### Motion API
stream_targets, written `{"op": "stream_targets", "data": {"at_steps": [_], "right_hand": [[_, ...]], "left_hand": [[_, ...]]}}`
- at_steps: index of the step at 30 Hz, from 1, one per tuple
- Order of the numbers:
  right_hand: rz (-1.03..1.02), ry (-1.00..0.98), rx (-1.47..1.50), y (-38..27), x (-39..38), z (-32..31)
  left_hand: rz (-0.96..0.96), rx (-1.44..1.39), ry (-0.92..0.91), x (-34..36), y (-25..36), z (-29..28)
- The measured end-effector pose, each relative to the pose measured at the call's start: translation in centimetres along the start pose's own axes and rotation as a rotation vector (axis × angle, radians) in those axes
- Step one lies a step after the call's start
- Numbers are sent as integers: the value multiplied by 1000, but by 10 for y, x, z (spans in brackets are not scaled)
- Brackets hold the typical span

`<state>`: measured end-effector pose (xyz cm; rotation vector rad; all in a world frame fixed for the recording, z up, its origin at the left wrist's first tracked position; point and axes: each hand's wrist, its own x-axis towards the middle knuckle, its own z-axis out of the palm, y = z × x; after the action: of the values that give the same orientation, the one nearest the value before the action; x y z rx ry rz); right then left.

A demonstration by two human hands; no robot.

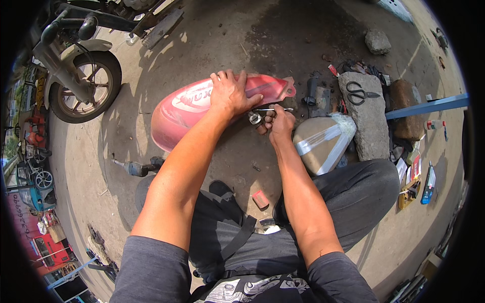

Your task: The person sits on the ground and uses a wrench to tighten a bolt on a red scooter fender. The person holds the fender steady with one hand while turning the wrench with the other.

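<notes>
A red motorcycle fuel tank (174, 116) with white and dark markings lies on its side on the ground in front of me. My left hand (232, 95) rests flat across its upper side, fingers spread and thumb pointing right. Close to the tank's near right edge, my right hand (281, 123) is closed round a thin silver metal tool (263, 109), whose exact kind I cannot make out. Beside those fingers is a small shiny round metal fitting (254, 118). The fingers partly cover it, so I cannot tell whether it is attached to the tank.
Right of my hands lies a taped tan rounded piece (316, 144). Black scissors (359, 94) rest on a concrete slab (371, 126). A power tool (134, 167) is near my left knee, and a red block (260, 199) between my legs. A motorcycle wheel (108, 83) stands far left.
</notes>
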<state>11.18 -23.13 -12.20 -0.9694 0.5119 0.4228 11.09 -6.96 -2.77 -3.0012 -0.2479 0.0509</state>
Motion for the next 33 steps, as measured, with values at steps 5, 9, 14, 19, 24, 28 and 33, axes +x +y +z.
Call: {"op": "stream_targets", "data": {"at_steps": [5,9,14,19,24,28,33], "right_hand": [[-2,-8,-36,-2,-1,2],[-97,-109,-248,-12,-19,10],[-965,-276,-790,-7,-32,20],[-614,-33,-490,0,-9,6],[-128,23,-152,-7,-6,3],[-37,-8,-35,-4,-2,-1],[1,-9,-54,-5,1,-1]], "left_hand": [[-4,2,1,0,1,-1],[-3,4,9,-1,-2,-1],[-2,-20,1,-1,-1,0],[29,-7,67,0,0,0],[10,-7,52,-2,-1,-1],[11,-11,41,-1,0,-2],[10,-9,12,0,1,-5]]}}
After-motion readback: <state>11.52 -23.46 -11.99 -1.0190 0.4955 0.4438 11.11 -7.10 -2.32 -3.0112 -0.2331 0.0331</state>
